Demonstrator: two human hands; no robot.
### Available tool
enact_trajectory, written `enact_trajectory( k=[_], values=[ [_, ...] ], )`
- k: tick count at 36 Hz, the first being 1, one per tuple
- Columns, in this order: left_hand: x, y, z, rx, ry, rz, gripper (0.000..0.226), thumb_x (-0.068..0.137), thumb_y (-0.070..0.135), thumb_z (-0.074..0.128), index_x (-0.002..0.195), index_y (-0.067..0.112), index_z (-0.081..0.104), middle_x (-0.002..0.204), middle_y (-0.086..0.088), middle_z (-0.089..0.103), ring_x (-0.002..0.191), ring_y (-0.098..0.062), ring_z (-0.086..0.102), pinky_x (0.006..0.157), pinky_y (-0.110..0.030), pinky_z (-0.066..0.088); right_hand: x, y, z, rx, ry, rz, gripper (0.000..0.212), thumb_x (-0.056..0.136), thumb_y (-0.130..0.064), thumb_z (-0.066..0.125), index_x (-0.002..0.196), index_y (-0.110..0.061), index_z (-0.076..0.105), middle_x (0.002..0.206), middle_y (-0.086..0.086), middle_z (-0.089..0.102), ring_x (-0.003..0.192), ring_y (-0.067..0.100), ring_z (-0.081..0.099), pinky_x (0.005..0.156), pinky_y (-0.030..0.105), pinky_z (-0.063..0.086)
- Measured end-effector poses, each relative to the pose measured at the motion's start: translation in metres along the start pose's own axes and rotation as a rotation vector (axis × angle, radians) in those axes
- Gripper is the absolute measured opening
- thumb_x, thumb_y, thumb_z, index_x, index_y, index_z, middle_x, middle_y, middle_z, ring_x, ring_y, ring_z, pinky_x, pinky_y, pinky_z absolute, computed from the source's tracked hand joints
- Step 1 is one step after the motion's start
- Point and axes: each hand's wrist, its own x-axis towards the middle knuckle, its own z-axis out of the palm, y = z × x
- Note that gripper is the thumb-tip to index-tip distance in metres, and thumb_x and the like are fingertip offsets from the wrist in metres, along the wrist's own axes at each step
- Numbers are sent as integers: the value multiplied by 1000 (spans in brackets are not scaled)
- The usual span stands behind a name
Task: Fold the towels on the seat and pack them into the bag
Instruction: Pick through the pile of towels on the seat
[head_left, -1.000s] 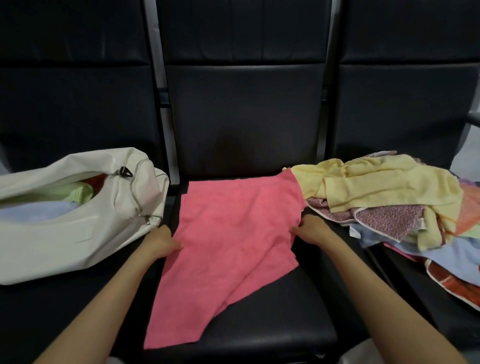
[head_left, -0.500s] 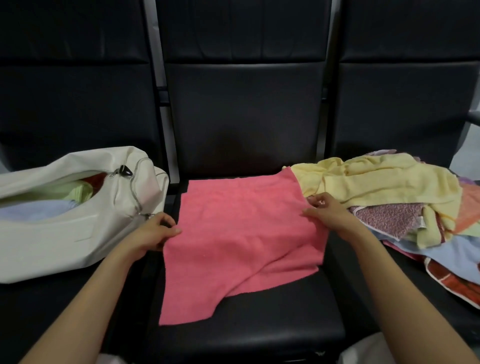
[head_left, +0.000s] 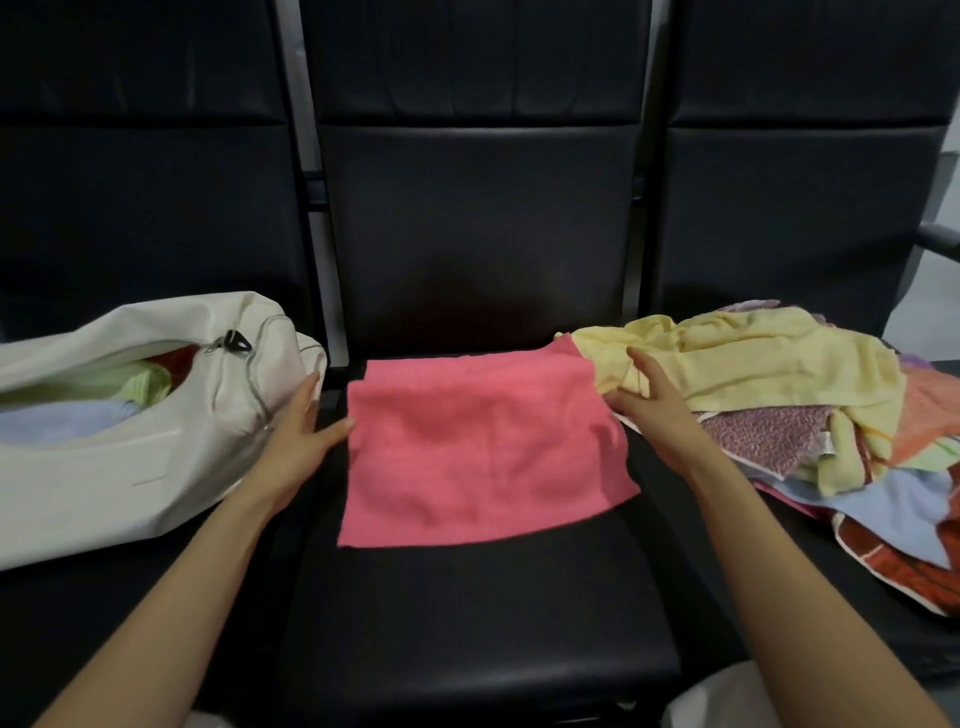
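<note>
A pink towel (head_left: 483, 447) lies folded in half on the middle black seat (head_left: 467, 613), its far edges roughly aligned. My left hand (head_left: 298, 439) is spread open at the towel's left edge, thumb tip touching it. My right hand (head_left: 652, 415) hovers open at the towel's right edge, fingers straight over the yellow towel (head_left: 753, 364). A cream zip bag (head_left: 130, 452) lies on the left seat, unzipped, with green, blue and red folded cloths showing inside.
A loose pile of towels (head_left: 831, 457) in yellow, speckled pink, orange, blue and red covers the right seat. Dark seat backs rise behind all three seats. A metal armrest (head_left: 940, 239) sticks out at far right.
Both hands carried the pink towel's near half up and away, folding it over the far half. Both then let go of the cloth and opened.
</note>
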Motion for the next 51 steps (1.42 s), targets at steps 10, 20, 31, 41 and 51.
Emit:
enact_trajectory(
  k=[10,20,31,41,51],
  values=[
    [-4,-41,15,772,-187,112,28,70,19,82,83,27,59,98,-4,55,95,-21,54,81,-28,42,0,33,7,-964,-202,47,31,87,-14,60,115,-3,58,121,19,53,111,33,54,86,31,42],
    [-13,-33,15,858,-573,266,29,72,43,79,92,32,61,98,10,54,90,1,47,76,-10,35,4,48,-4,-1079,-389,-33,33,83,-3,55,113,-15,64,107,1,45,107,23,54,88,28,43],
    [-24,-36,7,1187,-321,329,20,95,31,50,104,15,58,105,0,57,97,-18,54,82,-30,43,-2,64,-16,-1098,-210,-102,15,98,-13,42,105,-5,54,113,17,53,106,32,49,85,38,40],
    [-48,-22,-15,879,-254,238,27,88,7,58,73,28,49,75,6,62,70,-12,60,70,-34,50,-37,62,-1,-1115,-264,-187,23,96,-16,48,116,-10,58,113,11,51,111,27,49,90,33,39],
    [-62,1,-20,541,-191,241,31,83,-8,63,97,19,68,100,9,64,94,-2,60,83,-14,45,-57,25,-8,-475,-13,-50,5,96,-7,48,95,-8,52,84,6,59,82,24,59,69,35,47]
  ],
)
